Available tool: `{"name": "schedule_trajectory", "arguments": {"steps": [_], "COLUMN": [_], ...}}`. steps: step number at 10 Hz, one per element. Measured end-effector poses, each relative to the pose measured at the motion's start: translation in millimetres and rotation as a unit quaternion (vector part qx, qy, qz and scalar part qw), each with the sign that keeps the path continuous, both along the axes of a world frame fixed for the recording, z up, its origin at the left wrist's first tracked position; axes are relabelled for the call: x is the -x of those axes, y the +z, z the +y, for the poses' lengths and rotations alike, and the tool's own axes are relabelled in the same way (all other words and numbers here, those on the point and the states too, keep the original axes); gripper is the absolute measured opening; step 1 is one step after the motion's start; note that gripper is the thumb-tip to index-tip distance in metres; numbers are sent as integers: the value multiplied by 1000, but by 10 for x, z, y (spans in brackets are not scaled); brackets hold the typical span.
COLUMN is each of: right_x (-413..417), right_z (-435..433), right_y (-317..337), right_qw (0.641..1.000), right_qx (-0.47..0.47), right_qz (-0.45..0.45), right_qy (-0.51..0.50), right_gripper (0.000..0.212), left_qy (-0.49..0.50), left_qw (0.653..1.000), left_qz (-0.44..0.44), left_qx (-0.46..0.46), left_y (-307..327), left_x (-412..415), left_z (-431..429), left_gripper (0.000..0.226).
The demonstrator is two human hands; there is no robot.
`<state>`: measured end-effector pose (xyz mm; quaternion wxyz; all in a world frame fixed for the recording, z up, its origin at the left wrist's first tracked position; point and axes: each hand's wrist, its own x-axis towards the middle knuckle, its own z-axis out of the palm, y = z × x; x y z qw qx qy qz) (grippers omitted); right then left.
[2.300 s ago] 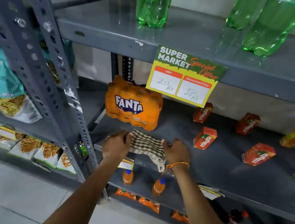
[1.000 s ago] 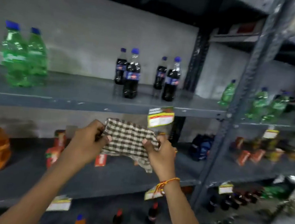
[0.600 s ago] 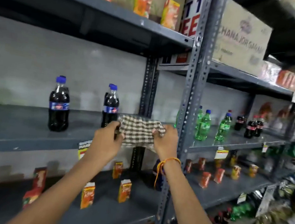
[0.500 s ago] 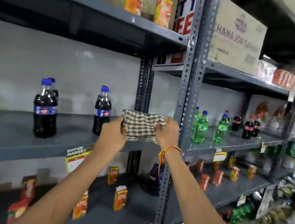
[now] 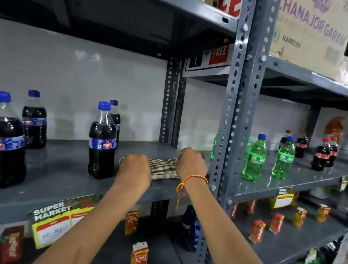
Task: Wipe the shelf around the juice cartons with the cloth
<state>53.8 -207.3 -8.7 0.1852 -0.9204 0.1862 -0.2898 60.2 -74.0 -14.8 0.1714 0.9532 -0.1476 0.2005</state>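
Steel rack upright (image 5: 235, 108): grey slotted angle post, dividing two bays; it stands just right of the working hands and limits the cloth's travel that way.

Cola shelf (image 5: 59, 175): grey metal board at chest height, mostly bare, which leaves open surface for wiping. Stock is spaced apart, so a cloth can pass between items.

Cola bottles: dark, blue-capped, upright. Nearest left bottle (image 5: 2, 142) stands well clear; the middle bottle (image 5: 102, 143) stands just beside the left hand and looks the likeliest item to be knocked.

Juice-carton shelf (image 5: 175, 262): the board below, carrying small upright juice cartons (image 5: 138, 259), orange and red, set apart from one another. The cloth is not on this shelf; judged from this, the wiping named in the task is not yet being done here.

Checked cloth (image 5: 163, 168): brown-and-white, bunched, lying on the cola shelf near its front edge, between the two hands, close to the upright.

Right hand (image 5: 191, 164): knuckles up, wrist raised, fingers curled down and pinched on the cloth's right end. Orange thread band at the wrist.

Left hand (image 5: 135, 170): fisted, back of hand to the camera, forearm reaching up from below. It seems clamped on the cloth's left edge, though the fingertips are hidden behind the knuckles.

Both arms extend forward, roughly parallel, holding the cloth spread across the board.
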Motion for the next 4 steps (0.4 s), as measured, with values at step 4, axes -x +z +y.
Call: {"name": "schedule_trajectory", "arguments": {"steps": [4], "right_x": [403], "right_z": [442], "right_y": [-25], "right_qw": [975], "right_qx": [21], "right_qz": [-211], "right_qy": [68], "right_gripper": [20], "left_qy": [-39], "left_qw": [984], "left_qz": [-119], "left_qx": [130], "left_y": [88], "left_x": [532], "left_z": [416], "left_gripper": [11]}}
